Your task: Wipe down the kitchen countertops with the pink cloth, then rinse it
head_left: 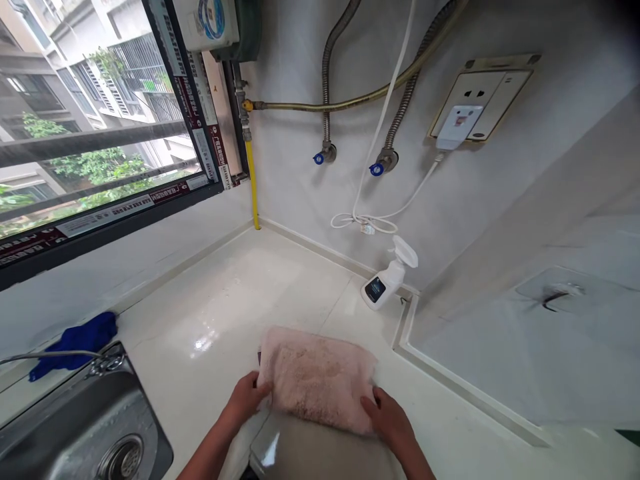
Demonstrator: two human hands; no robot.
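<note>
A folded pink plush cloth lies on the white countertop in front of me. My left hand grips its left edge, thumb on top and the other fingers hidden beneath. At the right edge, my right hand holds the cloth the same way, with its thumb on the upper face. Behind the cloth and to the right stands a white spray bottle with a dark label, near the wall.
A steel sink is at the lower left, with a blue cloth behind it. A white cord hangs by the wall from a plug. A yellow pipe rises in the corner beside the window. A raised ledge runs along the right.
</note>
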